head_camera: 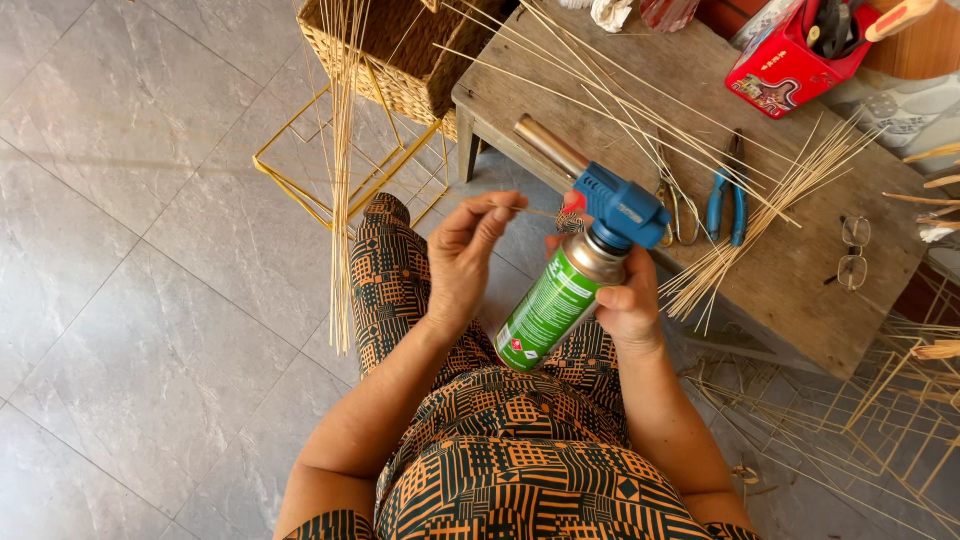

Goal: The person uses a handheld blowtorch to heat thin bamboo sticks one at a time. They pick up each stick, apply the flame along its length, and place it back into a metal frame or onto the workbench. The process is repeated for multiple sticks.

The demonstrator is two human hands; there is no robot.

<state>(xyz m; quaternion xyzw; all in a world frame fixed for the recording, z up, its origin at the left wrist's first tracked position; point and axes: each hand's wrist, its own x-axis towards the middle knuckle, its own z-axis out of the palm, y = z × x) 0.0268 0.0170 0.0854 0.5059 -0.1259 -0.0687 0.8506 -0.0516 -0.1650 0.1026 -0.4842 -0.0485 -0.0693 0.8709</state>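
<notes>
A: What is hidden or cut off?

B: The basket (400, 50) is cropped by the top edge, as is the red tin (780, 62) at upper right. The right hand (625, 300) shows its back; its fingers wrap behind the can (552, 308), so most of them are out of sight. The red knob (572, 203) is partly covered by the torch head (622, 205). The stick (525, 211) in the left hand (465, 255) is very thin and hard to trace past the knob.

A: How are the fingers set?

B: The left thumb and forefinger are pinched narrowly on the stick's end. The right hand is closed around the can, holding it tilted above the lap, nozzle (550, 147) pointing away toward the table (800, 300).

A: Materials and shapes?

B: The can is a smooth green cylinder with a bright metal shoulder; the head is blue plastic, the nozzle a brass-toned tube. The table is rough, weathered wood. On it lie a fan of pale straight splints (760, 210), blue-handled pliers (727, 200) and wire-rimmed glasses (853, 252). A loose bundle (342, 170) stands upright by the left knee, beside a yellow wire frame (310, 150) on grey tiles (120, 250).
</notes>
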